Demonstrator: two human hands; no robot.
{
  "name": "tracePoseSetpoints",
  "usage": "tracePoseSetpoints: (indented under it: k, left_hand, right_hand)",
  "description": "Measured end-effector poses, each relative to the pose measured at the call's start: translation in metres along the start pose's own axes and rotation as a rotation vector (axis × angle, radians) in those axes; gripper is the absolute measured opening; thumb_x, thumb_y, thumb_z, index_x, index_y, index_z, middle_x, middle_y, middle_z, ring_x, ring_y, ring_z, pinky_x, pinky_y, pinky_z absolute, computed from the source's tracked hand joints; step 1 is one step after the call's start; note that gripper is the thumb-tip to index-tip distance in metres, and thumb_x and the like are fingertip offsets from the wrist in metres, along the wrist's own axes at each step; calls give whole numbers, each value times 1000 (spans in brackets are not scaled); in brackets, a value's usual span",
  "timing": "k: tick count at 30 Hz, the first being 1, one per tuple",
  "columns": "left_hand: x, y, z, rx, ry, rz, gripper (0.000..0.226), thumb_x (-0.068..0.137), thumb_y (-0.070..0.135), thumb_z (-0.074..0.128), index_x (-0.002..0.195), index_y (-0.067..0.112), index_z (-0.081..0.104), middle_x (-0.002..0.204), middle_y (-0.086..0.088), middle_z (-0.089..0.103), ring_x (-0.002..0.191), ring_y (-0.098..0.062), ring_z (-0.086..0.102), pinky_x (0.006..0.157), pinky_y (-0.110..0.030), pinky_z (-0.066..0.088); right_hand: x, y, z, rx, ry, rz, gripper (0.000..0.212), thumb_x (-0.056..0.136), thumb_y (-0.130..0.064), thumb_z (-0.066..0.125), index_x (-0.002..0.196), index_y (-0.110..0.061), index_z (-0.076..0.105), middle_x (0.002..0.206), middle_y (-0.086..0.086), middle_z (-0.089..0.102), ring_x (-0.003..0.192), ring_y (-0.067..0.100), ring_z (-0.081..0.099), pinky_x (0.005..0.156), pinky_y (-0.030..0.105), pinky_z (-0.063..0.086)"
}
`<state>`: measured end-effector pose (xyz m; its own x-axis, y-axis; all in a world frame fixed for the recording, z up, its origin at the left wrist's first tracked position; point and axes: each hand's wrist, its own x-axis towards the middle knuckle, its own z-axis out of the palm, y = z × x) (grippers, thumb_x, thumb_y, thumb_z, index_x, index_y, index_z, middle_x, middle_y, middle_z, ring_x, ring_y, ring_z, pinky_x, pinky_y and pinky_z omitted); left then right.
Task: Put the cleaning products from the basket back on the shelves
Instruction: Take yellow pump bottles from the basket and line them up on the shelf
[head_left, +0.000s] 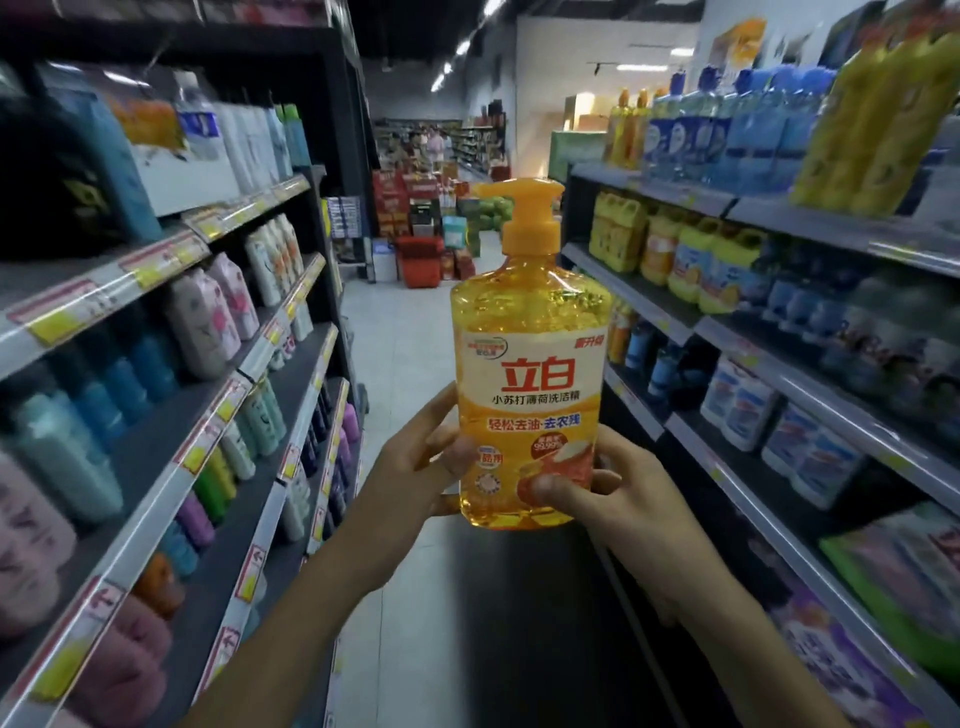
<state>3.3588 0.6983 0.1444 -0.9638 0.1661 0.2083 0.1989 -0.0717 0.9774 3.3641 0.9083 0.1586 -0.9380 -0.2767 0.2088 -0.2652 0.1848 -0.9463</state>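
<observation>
I hold a yellow pump bottle of dish soap (527, 364) upright in the middle of the aisle, its label with red characters facing me. My left hand (423, 457) grips its lower left side. My right hand (618, 488) grips its lower right side, thumb across the front of the label. The shelves on the right (727, 343) carry yellow and blue cleaning bottles, among them similar yellow ones (691, 260). No basket shows in the view.
Shelves on the left (182, 364) hold shampoo and body-wash bottles behind price tags. The tiled aisle floor (395, 338) runs ahead to stacked red boxes (421, 218) and a red basket stack at the far end. People stand far back in the store.
</observation>
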Motion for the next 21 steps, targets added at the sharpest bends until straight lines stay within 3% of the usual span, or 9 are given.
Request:
tracePoseSetpoints:
  k: [3, 8, 14, 17, 21]
  left_hand:
    - [33, -6, -21, -30, -2, 8, 71, 75, 53, 71, 140, 37, 48, 124, -1, 69, 113, -25, 68, 88, -60, 56]
    - [94, -20, -53, -65, -13, 10, 63, 73, 54, 74, 133, 43, 55, 126, -4, 66, 114, -26, 67, 86, -61, 56]
    - [194, -36, -83, -25, -23, 20, 69, 72, 58, 74, 135, 40, 55, 126, -2, 67, 113, -28, 68, 84, -61, 56]
    - [253, -41, -92, 3, -29, 28, 57, 79, 52, 68, 134, 42, 56, 126, 0, 67, 114, -29, 67, 85, -62, 56]
    - [321, -44, -109, 44, -11, 37, 70, 72, 64, 72, 136, 41, 54, 127, -2, 65, 115, -28, 66, 84, -62, 56]
  right_hand:
    - [35, -2, 3, -5, 5, -14, 40, 81, -27, 79, 119, -26, 68, 116, -8, 73, 109, 11, 68, 94, 43, 57]
    - [102, 7, 7, -40, 46, -18, 41, 78, -20, 81, 117, -25, 69, 111, -11, 75, 105, 10, 70, 90, 41, 59]
    - [199, 35, -5, -85, 62, -54, 39, 78, -26, 81, 115, -30, 68, 110, -17, 74, 104, 1, 68, 87, 31, 59]
    - [255, 48, -21, -80, 69, -57, 39, 77, -28, 82, 114, -30, 70, 110, -14, 74, 105, 5, 69, 88, 34, 60]
    - [327, 64, -34, -61, 86, -56, 44, 69, -38, 82, 111, -32, 71, 110, -14, 74, 105, 7, 69, 87, 36, 61]
